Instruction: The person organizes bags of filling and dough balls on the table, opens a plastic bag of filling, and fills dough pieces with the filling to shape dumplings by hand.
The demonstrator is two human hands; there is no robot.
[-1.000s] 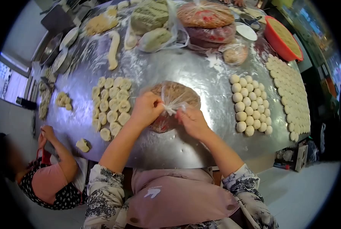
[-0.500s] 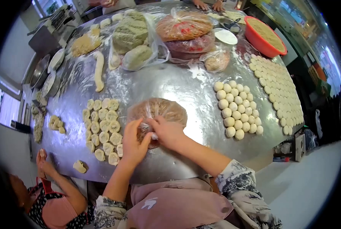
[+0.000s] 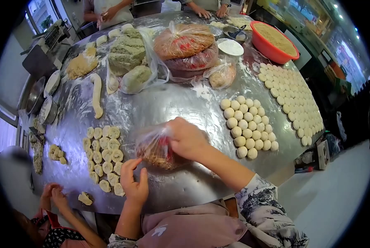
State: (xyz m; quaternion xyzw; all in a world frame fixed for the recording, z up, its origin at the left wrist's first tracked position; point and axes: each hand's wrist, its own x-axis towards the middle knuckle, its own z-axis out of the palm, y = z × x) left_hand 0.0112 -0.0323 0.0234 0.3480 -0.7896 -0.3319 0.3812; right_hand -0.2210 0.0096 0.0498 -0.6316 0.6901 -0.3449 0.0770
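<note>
On the metal table point(image 3: 164, 107), a clear plastic bag of brown filling point(image 3: 154, 153) with red marks is gathered at its top in my right hand point(image 3: 187, 138), whose fingers are wrapped round the plastic. My left hand point(image 3: 134, 182) is just below and left of the bag, thumb and fingers apart, holding nothing. Left of the bag lie rows of small dough pieces with hollows point(image 3: 106, 155). Several round white dough balls point(image 3: 247, 128) are grouped to the right of it.
Stacked filling bags point(image 3: 187, 41), green dough in plastic point(image 3: 127, 53), a white bowl point(image 3: 230, 47) and a red basin point(image 3: 274, 43) stand at the back. Flat dough discs point(image 3: 292, 99) cover the right side. One person's hands point(image 3: 54, 194) are at lower left; others stand across the table.
My left hand has come off the bag and opened. My right hand now grips the bag's top, and the bag looks tilted. The view has shifted, showing more of the people at the far side.
</note>
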